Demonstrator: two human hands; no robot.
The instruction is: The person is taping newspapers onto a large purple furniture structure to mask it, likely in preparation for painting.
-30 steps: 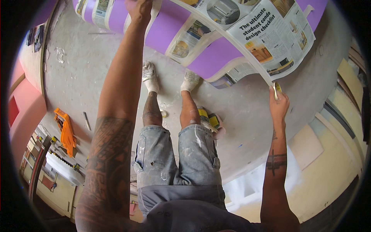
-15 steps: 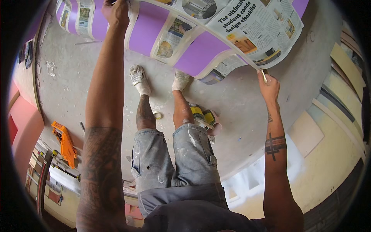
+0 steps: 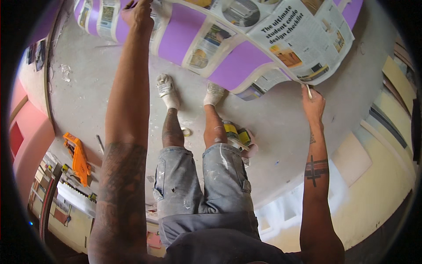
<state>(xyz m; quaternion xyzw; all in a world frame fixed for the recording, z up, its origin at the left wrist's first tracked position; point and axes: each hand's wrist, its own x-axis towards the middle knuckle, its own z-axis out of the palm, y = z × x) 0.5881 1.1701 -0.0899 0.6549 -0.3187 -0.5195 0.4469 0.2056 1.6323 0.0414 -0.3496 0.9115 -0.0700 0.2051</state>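
A curved purple panel [image 3: 238, 64] spans the top of the view, masked with sheets of newspaper [image 3: 303, 44] and cream strips of masking tape. At its near right corner, my right hand [image 3: 314, 105] is closed on a narrow cream strip of masking tape [image 3: 309, 92], pinched at the newspaper's edge. My left hand [image 3: 139, 15] is up at the panel's left part, close to a taped newspaper band. Its fingers are curled and partly cut off by the upper edge, so what they grip is hidden.
Yellow-labelled cans [image 3: 237, 132] stand on the grey floor [image 3: 281, 132] beside my right leg, with a tape roll [image 3: 186, 132] between my feet. An orange tool [image 3: 78, 159] lies at left near a pink curved piece [image 3: 35, 127]. Cream boards [image 3: 391, 92] lean at right.
The whole view has shifted, so the panel, floor and legs appear a little further right and lower. Both hands stay at the panel, the right one still pinching the tape.
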